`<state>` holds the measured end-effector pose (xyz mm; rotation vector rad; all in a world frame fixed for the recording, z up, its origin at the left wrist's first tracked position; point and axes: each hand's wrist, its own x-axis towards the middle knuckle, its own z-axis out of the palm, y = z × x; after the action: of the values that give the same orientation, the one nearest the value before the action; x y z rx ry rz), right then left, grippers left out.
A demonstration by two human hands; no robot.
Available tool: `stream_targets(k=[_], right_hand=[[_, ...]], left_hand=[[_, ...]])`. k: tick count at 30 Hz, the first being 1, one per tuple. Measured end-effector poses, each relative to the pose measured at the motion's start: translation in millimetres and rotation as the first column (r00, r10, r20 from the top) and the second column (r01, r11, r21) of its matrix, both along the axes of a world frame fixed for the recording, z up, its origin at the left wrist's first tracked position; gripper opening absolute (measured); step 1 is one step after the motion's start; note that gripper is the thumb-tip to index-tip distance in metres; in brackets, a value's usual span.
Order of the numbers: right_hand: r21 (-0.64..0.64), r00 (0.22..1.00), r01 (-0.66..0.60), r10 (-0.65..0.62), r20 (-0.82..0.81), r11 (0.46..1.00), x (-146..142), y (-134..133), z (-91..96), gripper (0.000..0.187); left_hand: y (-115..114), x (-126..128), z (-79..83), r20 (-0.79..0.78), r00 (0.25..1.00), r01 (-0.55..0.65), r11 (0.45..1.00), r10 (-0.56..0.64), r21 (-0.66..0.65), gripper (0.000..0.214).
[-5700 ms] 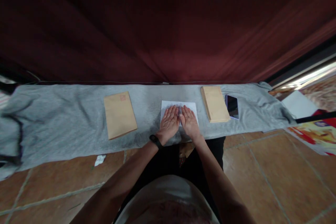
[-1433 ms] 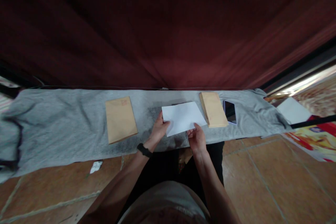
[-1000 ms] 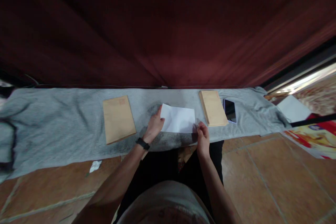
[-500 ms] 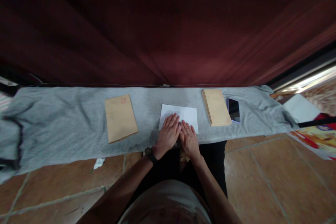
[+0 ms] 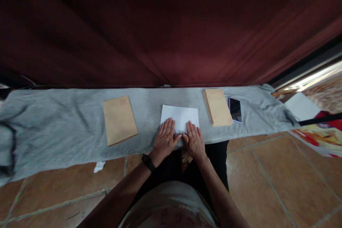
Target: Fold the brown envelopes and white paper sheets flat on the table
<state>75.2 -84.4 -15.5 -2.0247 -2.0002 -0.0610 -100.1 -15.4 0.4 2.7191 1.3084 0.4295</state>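
A folded white sheet of paper lies on the grey cloth in front of me. My left hand lies flat on its near left edge, fingers stretched out. Beside it, my right hand presses flat on the near right edge, fingers also stretched. The thumbs nearly meet. A black band is on my left wrist. Neither hand holds anything.
A single brown envelope lies to the left of the paper, a stack of brown envelopes to the right, with a phone beside it. A dark red curtain hangs behind. Tiled floor, a paper scrap and colourful prints lie nearby.
The paper was lifted and turned in both hands, then laid down on the cloth. Both hands went flat on it and have since slid toward its near edge.
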Motion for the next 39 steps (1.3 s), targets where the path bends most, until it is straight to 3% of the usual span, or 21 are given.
stream_targets(k=[8,13,17,22,28,39], right_hand=[[-0.001,0.997,0.075,-0.075,0.033,0.997,21,-13,-0.2,0.059],[-0.012,0.992,0.121,-0.121,-0.038,0.993,22,-12,2.8,0.056],[-0.003,0.981,0.131,-0.130,-0.142,0.991,13,4,12.2,0.055],[-0.015,0.980,-0.005,0.002,-0.200,1.000,-5,39,21.6,0.056],[-0.058,0.985,-0.033,0.023,-0.169,0.998,-12,65,10.7,0.057],[0.046,0.997,0.062,-0.059,-0.056,0.997,13,62,-7.0,0.058]], left_hand=[[-2,-21,-6.0,-0.018,0.994,-0.111,0.994,0.111,-0.004,0.071],[-2,-22,-2.4,-0.003,0.987,-0.160,0.987,0.160,0.002,0.064],[3,-5,7.3,0.047,0.997,-0.061,0.998,0.061,0.002,0.058],[21,28,8.0,0.055,0.996,0.072,0.995,-0.068,-0.069,0.059],[41,40,-1.6,-0.014,0.996,0.086,0.989,-0.088,-0.117,0.063],[56,17,-10.3,-0.021,0.998,-0.069,0.995,0.067,-0.065,0.060]])
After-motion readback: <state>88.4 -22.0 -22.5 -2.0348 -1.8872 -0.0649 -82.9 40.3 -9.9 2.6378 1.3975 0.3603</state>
